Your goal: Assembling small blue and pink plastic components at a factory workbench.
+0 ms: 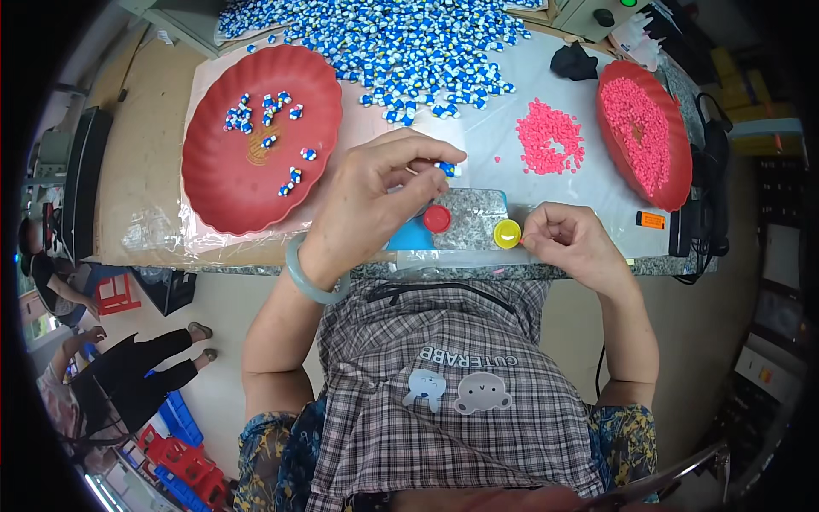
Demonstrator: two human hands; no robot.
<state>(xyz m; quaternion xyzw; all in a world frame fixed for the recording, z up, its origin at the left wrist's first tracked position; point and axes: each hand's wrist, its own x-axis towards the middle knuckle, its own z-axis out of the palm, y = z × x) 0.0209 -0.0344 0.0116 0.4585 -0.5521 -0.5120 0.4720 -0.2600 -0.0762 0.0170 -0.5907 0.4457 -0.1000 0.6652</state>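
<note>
My left hand (371,192), with a pale green bangle on its wrist, pinches a small blue-and-white piece (446,169) between thumb and fingers. Below it, a small round red pot (438,219) stands on a grey speckled slab (469,209). A yellow round pot (507,233) sits at the slab's right corner. Beside this pot my right hand (580,246) has its thumb and index finger pressed together; a speck of pink shows at their tips, too small to make out. Part of a blue surface (411,236) shows left of the slab.
A red scalloped tray (320,90) with several blue-and-white pieces lies left. A large heap of such pieces (392,51) covers the back. Pink bits (550,141) lie on the right, more in a red tray (676,183). An orange-labelled object (650,220) lies near the right edge.
</note>
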